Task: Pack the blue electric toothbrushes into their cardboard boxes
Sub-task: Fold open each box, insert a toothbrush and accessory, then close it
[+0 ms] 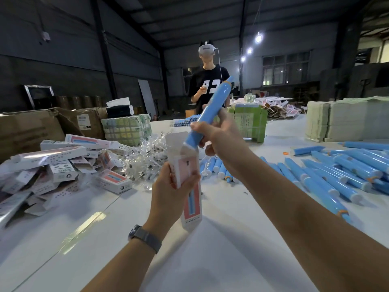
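Warehouse bench (pixel 210 239), white. Left hand (pixel 170 186): fingers wrapped round open cardboard box (pixel 190 199), held upright. Right hand (pixel 219 135): fingers pinching blue toothbrush (pixel 210 110), base at box mouth. Toothbrush likely light, rigid, glossy-slippery; hold mid-barrel. Box flimsy; grip lightly.

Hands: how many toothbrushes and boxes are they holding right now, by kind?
Blue toothbrush, held in the right hand: 1
Cardboard box, held in the left hand: 1
Total held: 2
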